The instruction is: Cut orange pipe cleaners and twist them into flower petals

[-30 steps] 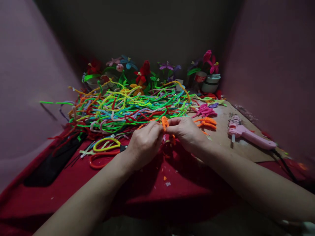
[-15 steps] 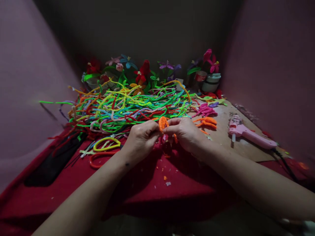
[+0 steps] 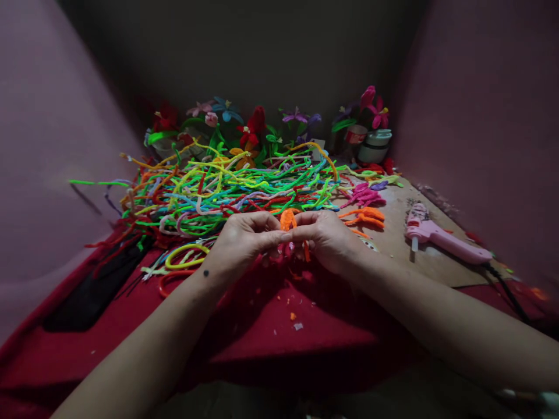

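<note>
Red cloth point(image 3: 305, 326) covers the table before me, with dim pinkish walls on both sides. My left hand point(image 3: 244, 241) and right hand point(image 3: 329, 235) meet over the cloth, fingertips of both pinched on a small orange piece point(image 3: 287, 220) held between them, just in front of the pile point(image 3: 227, 186) of coloured pipe cleaners. More orange shapes point(image 3: 364, 217) lie just right of my right hand on a brown board point(image 3: 406, 262), with pink shapes point(image 3: 362, 196) behind them. A pink glue gun point(image 3: 441, 237) rests on the board further right. Finished flowers point(image 3: 253, 128) and a jar point(image 3: 374, 145) stand along the back.
</note>
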Tool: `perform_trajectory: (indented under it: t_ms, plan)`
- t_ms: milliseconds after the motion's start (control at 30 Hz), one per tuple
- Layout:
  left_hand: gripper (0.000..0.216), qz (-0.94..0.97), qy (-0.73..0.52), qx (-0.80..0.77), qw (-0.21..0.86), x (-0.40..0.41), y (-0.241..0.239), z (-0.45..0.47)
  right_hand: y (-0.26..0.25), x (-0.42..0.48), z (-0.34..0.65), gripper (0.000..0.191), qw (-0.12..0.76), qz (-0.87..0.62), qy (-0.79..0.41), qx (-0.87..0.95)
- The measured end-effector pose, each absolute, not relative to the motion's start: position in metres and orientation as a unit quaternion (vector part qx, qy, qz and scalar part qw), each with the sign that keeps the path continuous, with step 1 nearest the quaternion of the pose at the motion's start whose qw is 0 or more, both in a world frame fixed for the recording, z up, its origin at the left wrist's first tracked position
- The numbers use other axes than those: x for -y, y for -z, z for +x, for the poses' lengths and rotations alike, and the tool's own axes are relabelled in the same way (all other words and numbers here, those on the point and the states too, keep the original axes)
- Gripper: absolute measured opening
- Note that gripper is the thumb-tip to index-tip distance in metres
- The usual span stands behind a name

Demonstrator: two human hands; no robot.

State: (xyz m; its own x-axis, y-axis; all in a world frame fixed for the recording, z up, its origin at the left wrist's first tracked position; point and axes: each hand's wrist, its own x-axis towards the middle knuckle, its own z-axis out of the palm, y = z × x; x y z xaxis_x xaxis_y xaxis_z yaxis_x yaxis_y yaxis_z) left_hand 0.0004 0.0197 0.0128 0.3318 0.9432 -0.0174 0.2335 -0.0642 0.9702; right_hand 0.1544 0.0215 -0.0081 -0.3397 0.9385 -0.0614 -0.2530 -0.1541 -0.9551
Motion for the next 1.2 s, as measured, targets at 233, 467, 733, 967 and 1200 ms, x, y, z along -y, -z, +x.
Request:
perform_trajectory:
  t_ms: [233,467,733,967,1200]
  plan:
    - [0.022,0.62,-0.369,-0.453,0.524,-0.02,-0.011,0.003,0.011,-0.023,0.154,0.015,0.472,-0.309,-0.716,0.411]
    - [0.029,0.601,-0.383,-0.403,0.574,-0.016,-0.014,0.009,0.009,-0.027,0.157,0.015,0.497,-0.321,-0.688,0.421]
    - [0.019,0.648,-0.404,-0.409,0.499,-0.015,-0.009,0.01,0.007,-0.029,0.158,0.014,0.499,-0.308,-0.712,0.386]
    - [0.024,0.627,-0.35,-0.416,0.559,-0.014,-0.012,0.009,0.008,-0.029,0.158,0.012,0.506,-0.308,-0.696,0.406]
    - [0.029,0.651,-0.359,-0.442,0.501,-0.015,-0.005,0.008,0.008,-0.026,0.155,0.01,0.479,-0.322,-0.702,0.417]
